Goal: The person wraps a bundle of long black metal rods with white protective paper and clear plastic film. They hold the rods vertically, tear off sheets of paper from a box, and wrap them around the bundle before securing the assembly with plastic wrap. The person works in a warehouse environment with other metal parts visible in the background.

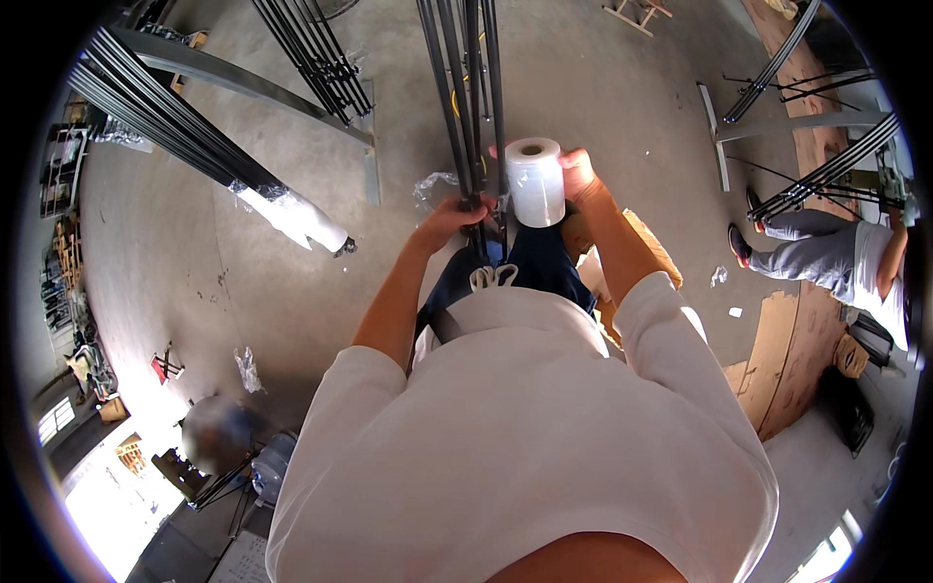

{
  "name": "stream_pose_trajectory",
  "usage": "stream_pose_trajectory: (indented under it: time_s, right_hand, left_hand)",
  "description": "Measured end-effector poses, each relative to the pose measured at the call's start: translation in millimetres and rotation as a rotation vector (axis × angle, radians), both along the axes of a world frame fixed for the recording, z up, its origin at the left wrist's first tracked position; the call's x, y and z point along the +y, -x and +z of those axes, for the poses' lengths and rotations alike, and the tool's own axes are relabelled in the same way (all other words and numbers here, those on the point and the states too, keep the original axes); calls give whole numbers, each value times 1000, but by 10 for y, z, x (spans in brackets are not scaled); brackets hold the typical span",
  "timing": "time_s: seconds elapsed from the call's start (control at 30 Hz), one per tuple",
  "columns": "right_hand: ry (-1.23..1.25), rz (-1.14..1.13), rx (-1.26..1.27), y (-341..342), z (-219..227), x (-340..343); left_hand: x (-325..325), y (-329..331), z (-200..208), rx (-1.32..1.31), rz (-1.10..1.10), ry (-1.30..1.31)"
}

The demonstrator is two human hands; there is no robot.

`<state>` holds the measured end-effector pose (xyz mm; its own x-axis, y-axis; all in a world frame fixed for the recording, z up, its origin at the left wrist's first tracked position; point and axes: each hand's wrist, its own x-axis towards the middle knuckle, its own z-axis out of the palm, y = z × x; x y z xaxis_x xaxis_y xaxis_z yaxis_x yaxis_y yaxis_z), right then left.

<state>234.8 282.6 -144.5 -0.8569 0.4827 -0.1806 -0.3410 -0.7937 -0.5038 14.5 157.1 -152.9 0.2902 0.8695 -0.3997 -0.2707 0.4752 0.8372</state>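
Observation:
In front of my body several long black rods (453,92) stand bunched together and run toward the far edge. My left hand (457,216) is closed round their near ends. My right hand (577,176) grips a roll of clear stretch film (535,189), held just right of the rods, its cardboard core facing up. A fingertip shows at the roll's far left side; the other fingers are hidden behind it. I cannot make out whether film runs from the roll to the rods.
To the left, a bundle of black rods (185,117) has its near end wrapped in white film (292,216) and lies across a grey metal rail (243,74). More rods (306,58) rest farther off. A cardboard box (649,243) is beside my right arm. Another person (826,248) is at far right.

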Motion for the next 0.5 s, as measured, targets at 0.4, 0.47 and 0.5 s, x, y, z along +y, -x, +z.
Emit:
stream_pose_trajectory:
  time_s: [0.4,0.47,0.5]
  right_hand:
    - [112,-46,-24,-92,158,-301]
    - [216,-81,-84,-63,509,-342]
    - [271,-114,-111,-41,537,-338]
  left_hand:
    - [20,40,8,-180,-258,55]
    - [46,9,-3,-221,-260,19]
    - [60,3,-6,-217,-257,-6]
